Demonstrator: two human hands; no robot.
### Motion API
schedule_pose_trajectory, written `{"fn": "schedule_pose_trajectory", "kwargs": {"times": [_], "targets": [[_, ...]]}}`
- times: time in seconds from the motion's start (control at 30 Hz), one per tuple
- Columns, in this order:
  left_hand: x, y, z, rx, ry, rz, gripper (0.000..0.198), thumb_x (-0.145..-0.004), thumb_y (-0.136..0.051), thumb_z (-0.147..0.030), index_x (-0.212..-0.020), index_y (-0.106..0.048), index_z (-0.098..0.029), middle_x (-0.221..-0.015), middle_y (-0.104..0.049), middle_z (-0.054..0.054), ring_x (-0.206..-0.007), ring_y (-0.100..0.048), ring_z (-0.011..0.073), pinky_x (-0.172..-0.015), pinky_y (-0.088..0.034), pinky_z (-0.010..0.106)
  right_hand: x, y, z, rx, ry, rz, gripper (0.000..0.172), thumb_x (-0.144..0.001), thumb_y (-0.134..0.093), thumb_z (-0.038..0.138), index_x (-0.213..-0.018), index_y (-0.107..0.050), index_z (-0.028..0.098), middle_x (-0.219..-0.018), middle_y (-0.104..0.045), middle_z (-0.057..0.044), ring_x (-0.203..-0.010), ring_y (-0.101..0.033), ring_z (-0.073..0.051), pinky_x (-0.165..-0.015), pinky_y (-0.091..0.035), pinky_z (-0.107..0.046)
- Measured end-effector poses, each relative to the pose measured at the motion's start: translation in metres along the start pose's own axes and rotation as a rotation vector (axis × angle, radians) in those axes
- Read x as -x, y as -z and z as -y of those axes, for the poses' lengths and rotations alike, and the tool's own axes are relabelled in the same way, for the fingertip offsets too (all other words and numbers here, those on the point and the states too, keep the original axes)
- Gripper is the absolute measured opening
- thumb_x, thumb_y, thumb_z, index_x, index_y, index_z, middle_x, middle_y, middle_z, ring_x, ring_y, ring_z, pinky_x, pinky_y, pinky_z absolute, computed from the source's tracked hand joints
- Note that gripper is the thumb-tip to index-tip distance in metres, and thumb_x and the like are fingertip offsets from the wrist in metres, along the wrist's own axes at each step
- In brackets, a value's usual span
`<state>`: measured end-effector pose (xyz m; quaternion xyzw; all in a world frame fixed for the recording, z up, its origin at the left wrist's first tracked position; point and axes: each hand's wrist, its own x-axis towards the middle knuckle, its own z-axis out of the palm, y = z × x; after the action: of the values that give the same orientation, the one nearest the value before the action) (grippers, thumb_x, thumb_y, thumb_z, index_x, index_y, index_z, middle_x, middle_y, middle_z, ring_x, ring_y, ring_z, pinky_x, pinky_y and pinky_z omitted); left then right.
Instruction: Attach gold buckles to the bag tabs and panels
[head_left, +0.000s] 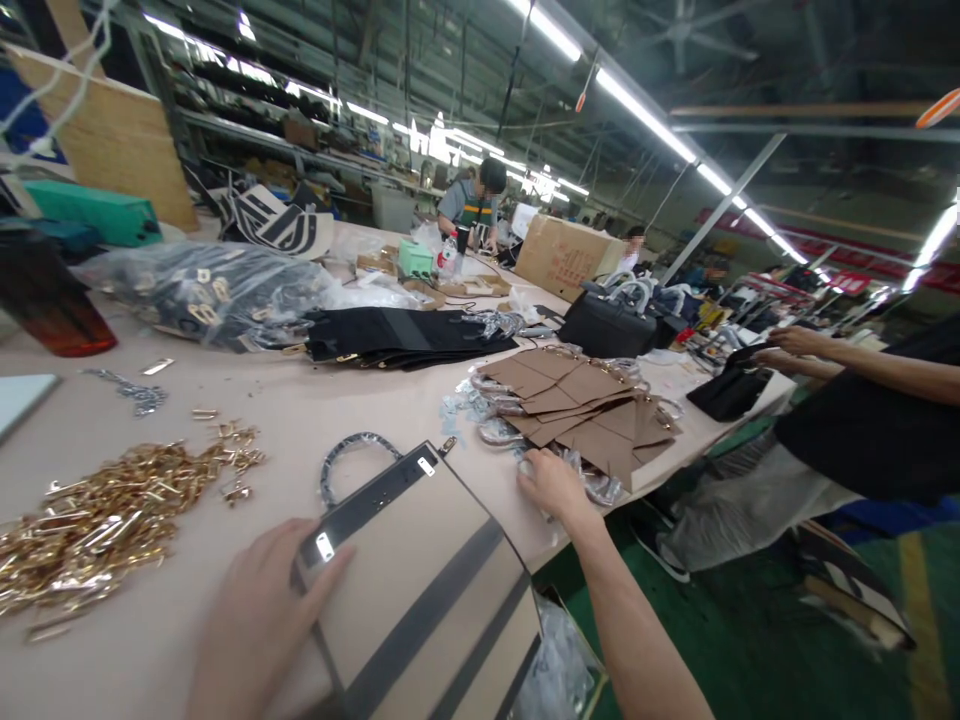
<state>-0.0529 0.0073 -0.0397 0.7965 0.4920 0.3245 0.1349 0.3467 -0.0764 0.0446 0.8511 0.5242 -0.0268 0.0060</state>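
A beige bag panel (420, 570) with dark stripes lies tilted toward me at the table's front edge. Its black top strip bears two small metal plates, and a plastic-wrapped handle (356, 445) loops off it. My left hand (270, 600) grips the panel's left edge, thumb on top and the other fingers partly hidden. My right hand (553, 487) is apart from this panel, beside a stack of brown bag panels (592, 405) with wrapped handles. Its fingers are curled at the tabletop; what they pinch, if anything, is too small to name.
Loose gold metal fittings (112, 510) are heaped at left, near a dark cup (52, 300). Behind are a plastic bag of parts (217, 290), black strips (405, 335) and a black handbag (607, 322). At right, a co-worker's hands (799, 345) work on a black piece.
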Motion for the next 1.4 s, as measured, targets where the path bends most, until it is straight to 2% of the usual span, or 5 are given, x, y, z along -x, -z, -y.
{"fn": "schedule_pose_trajectory", "kwargs": {"times": [0.3, 0.6, 0.9, 1.17, 1.4], "targets": [[-0.001, 0.001, -0.001, 0.040, -0.018, -0.041, 0.055, -0.095, -0.056, -0.068, -0.124, -0.061, -0.021, -0.126, -0.065, 0.013, -0.118, -0.060, 0.0348, -0.107, -0.047, 0.052, -0.013, -0.011, 0.004, -0.019, 0.012, -0.136, 0.035, -0.101, -0.054, 0.040, -0.123, -0.071, 0.019, -0.117, -0.070, -0.014, -0.105, -0.068, -0.027, -0.087, -0.048, -0.035], [0.005, 0.027, -0.026, 0.082, 0.005, -0.041, 0.033, -0.092, -0.073, -0.028, -0.122, -0.064, -0.022, -0.127, -0.065, 0.010, -0.118, -0.059, 0.0291, -0.104, -0.051, 0.048, -0.033, -0.059, -0.017, -0.088, 0.045, -0.220, 0.039, -0.095, -0.053, 0.047, -0.112, -0.073, 0.018, -0.106, -0.067, -0.017, -0.100, -0.066, -0.033, -0.086, -0.050, -0.043], [-0.028, 0.007, -0.060, 0.043, -0.078, 0.089, 0.064, -0.080, -0.087, -0.043, -0.133, -0.059, -0.019, -0.135, -0.064, 0.011, -0.127, -0.054, 0.0322, -0.108, -0.046, 0.049, 0.002, -0.020, 0.032, -0.606, 0.104, -0.400, 0.036, -0.090, -0.064, 0.054, -0.106, -0.072, 0.023, -0.098, -0.076, -0.010, -0.086, -0.070, -0.028, -0.083, -0.053, -0.042], [-0.047, -0.013, -0.056, 0.040, -0.064, 0.097, 0.060, -0.074, -0.089, -0.056, -0.119, -0.068, -0.023, -0.121, -0.073, 0.008, -0.114, -0.064, 0.0312, -0.102, -0.045, 0.049, 0.011, 0.001, 0.139, -1.265, 0.372, 0.186, 0.039, -0.086, -0.077, 0.054, -0.105, -0.072, 0.021, -0.092, -0.074, -0.006, -0.083, -0.071, -0.021, -0.081, -0.061, -0.036], [-0.049, -0.014, -0.047, 0.106, -0.037, 0.076, 0.056, -0.077, -0.083, -0.064, -0.114, -0.071, -0.024, -0.114, -0.075, 0.005, -0.111, -0.064, 0.0291, -0.097, -0.045, 0.044, -0.009, -0.017, 0.180, -1.195, 0.396, 0.385, 0.043, -0.080, -0.080, 0.056, -0.099, -0.075, 0.018, -0.071, -0.070, -0.003, -0.061, -0.062, -0.016, -0.059, -0.053, -0.028]]}}
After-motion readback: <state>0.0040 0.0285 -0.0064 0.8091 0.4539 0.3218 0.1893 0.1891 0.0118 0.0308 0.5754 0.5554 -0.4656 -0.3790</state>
